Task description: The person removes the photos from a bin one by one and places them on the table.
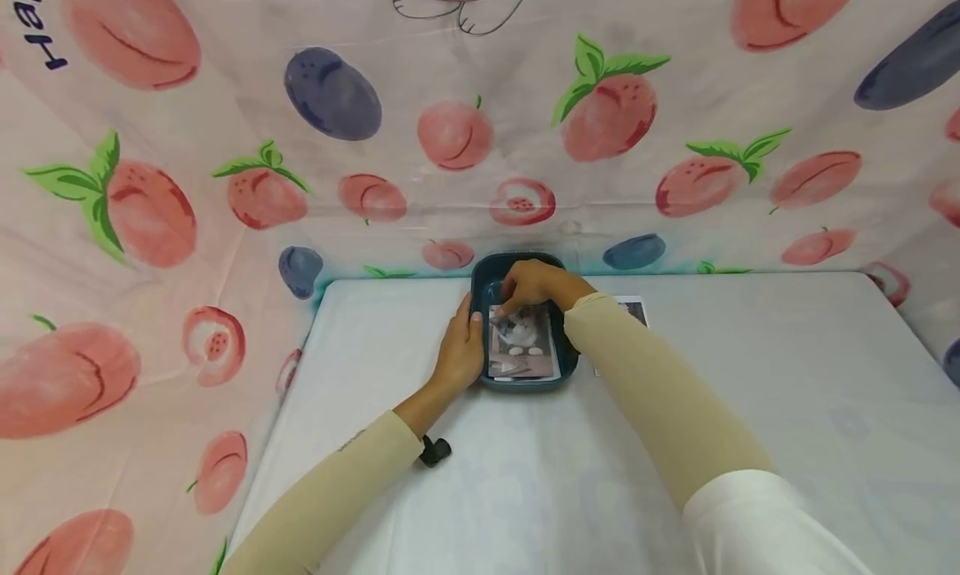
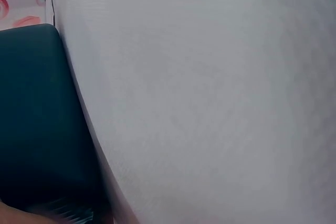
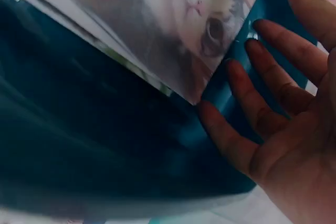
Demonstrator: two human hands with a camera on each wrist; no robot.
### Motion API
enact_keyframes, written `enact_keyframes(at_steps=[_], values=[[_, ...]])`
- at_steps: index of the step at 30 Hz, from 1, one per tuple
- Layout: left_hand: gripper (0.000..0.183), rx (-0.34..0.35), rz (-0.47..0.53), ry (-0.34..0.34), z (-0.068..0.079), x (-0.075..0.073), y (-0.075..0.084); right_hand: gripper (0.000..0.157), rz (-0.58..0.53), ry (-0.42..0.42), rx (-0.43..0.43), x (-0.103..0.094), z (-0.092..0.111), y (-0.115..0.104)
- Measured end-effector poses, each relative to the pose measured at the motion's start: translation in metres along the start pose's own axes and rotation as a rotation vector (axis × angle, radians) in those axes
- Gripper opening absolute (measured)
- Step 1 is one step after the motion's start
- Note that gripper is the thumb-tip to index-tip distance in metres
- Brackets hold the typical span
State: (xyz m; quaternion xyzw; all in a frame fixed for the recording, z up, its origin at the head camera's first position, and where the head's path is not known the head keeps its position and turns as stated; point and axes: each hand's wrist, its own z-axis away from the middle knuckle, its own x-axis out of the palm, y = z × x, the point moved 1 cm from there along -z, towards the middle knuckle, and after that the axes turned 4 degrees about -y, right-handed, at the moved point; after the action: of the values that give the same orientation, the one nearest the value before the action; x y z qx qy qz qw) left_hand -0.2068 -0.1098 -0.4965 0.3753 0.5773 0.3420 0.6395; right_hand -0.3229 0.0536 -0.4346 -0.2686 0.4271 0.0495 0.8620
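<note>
A dark teal plastic tray (image 1: pixel 527 386) stands at the far middle of the table, with a stack of photo cards (image 1: pixel 522 350) inside it. The top card shows a cat. My left hand (image 1: pixel 459 350) lies along the tray's left outer wall, fingers straight and thumb at the rim. Over the far part of the tray is my right hand (image 1: pixel 528 283), its fingers reaching down inside. In the right wrist view the fingers (image 3: pixel 278 77) are spread and slightly bent, with tips right at the end edge of the stack (image 3: pixel 173 30) and the tray's inner wall.
Another photo card (image 1: pixel 633 308) lies on the white-covered table (image 1: pixel 750 408) right of the tray, partly hidden by my right forearm. A fruit-printed cloth (image 1: pixel 450 75) hangs close behind the tray and along the left side. A small black device (image 1: pixel 435 452) sits at my left wrist.
</note>
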Motion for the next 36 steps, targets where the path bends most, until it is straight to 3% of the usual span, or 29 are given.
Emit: enact_keyframes(at_steps=[4, 11, 18, 23, 30, 36], values=[[0.055, 0.002, -0.002, 0.004, 0.0, 0.0, 0.001, 0.044, 0.046, -0.005, 0.017, 0.005, -0.003, -0.002], [0.054, -0.004, 0.007, 0.008, 0.001, -0.001, 0.001, 0.026, 0.115, -0.006, -0.074, 0.008, -0.004, -0.006], [0.055, 0.007, 0.001, 0.004, 0.001, -0.002, 0.003, 0.045, 0.142, -0.057, -0.071, 0.006, 0.004, -0.007], [0.055, 0.001, 0.004, -0.002, 0.001, -0.001, 0.001, 0.041, 0.182, -0.106, -0.088, 0.009, 0.006, -0.005], [0.055, 0.004, 0.005, 0.002, 0.0, 0.001, 0.002, 0.041, 0.206, -0.078, -0.134, 0.005, 0.018, -0.006], [0.055, -0.004, -0.005, 0.012, -0.002, 0.001, 0.0, 0.035, 0.19, 0.015, -0.197, 0.001, 0.027, -0.007]])
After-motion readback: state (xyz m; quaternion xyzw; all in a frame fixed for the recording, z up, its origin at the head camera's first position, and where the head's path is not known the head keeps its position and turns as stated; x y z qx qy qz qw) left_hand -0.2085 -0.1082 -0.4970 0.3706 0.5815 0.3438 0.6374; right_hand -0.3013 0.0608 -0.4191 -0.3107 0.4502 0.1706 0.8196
